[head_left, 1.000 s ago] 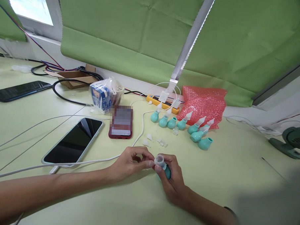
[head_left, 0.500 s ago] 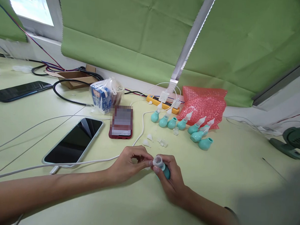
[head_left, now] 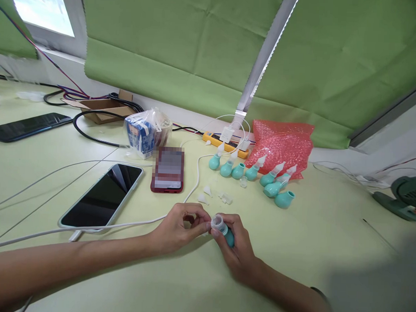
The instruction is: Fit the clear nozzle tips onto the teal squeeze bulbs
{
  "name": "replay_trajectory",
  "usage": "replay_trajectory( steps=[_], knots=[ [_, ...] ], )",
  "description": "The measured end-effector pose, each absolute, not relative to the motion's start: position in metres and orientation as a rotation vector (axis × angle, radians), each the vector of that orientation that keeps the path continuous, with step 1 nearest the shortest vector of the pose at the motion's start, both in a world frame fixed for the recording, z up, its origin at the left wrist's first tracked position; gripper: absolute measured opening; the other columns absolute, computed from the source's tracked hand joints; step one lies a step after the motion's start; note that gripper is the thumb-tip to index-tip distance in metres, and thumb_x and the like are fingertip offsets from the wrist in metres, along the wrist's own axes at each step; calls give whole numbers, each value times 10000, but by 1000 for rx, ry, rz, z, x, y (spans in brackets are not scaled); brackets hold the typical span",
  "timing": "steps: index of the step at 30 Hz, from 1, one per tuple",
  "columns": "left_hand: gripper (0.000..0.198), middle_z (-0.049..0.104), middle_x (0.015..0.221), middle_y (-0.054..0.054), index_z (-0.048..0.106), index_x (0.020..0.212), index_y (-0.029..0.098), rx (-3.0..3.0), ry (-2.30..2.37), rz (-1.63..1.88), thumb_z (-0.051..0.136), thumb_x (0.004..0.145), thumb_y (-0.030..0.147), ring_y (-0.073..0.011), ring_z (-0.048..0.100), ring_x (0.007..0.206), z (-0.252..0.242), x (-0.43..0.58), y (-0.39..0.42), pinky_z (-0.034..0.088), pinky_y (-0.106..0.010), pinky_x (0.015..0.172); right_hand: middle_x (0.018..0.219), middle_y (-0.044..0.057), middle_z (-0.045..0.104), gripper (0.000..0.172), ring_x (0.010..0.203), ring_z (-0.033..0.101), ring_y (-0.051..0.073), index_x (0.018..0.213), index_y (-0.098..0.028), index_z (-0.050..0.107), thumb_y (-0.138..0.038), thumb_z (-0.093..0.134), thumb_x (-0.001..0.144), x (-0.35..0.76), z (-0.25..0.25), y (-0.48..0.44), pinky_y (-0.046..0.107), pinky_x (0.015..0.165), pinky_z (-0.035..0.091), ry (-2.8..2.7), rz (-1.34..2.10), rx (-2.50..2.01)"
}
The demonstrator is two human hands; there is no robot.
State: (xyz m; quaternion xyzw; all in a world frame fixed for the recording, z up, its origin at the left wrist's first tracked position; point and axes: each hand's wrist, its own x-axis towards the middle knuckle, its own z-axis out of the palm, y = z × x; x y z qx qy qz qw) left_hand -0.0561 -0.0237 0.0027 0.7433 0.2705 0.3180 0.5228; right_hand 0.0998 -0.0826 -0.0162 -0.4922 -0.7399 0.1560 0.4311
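My right hand [head_left: 240, 247] is wrapped round a teal squeeze bulb of a nasal aspirator [head_left: 229, 238], tilted toward the left. Its clear plastic collar [head_left: 218, 222] faces up with an open mouth. Thumb and fingertips of my left hand [head_left: 187, 226] are pinched together right at the collar's left side; whatever lies between them is hidden. Just beyond my hands lie small white pointed tips [head_left: 202, 198] and a clear connector piece [head_left: 226, 198]. Farther back stand several teal aspirators [head_left: 269, 178], most with clear tips. One open-mouthed bulb [head_left: 284, 199] lies at the row's right end.
Left of my hands lie a pale-cased phone [head_left: 103, 197] and a red-cased phone [head_left: 168, 172]. A white cable [head_left: 136, 224] runs under my left wrist. Behind are a wrapped blue box [head_left: 143, 135], a yellow power strip [head_left: 212, 138] and a red bubble-wrap bag [head_left: 280, 145].
The collar and bulb have shifted very slightly left and up with my right hand. My left fingertips stay pinched beside the collar; things on the table have not moved.
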Motion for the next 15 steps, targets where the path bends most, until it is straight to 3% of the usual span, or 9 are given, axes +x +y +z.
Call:
replay_trajectory(
  steps=[9,15],
  knots=[
    [201,497,617,-5,578,720,111,1752,663,762,525,731,305,-102,441,586,8,-57,-27,375,-214,541,747,12,558,120,649,521,116,935,-201,394,-218,421,819,98,-14,-83,218,587,421,-1809,446,-1198],
    [246,508,627,1,597,859,125,1743,698,782,582,696,309,-100,456,590,9,-57,-28,370,-208,533,756,8,536,111,684,509,121,937,-205,389,-245,400,834,98,-13,-82,236,616,416,-1730,590,-1229]
  ],
)
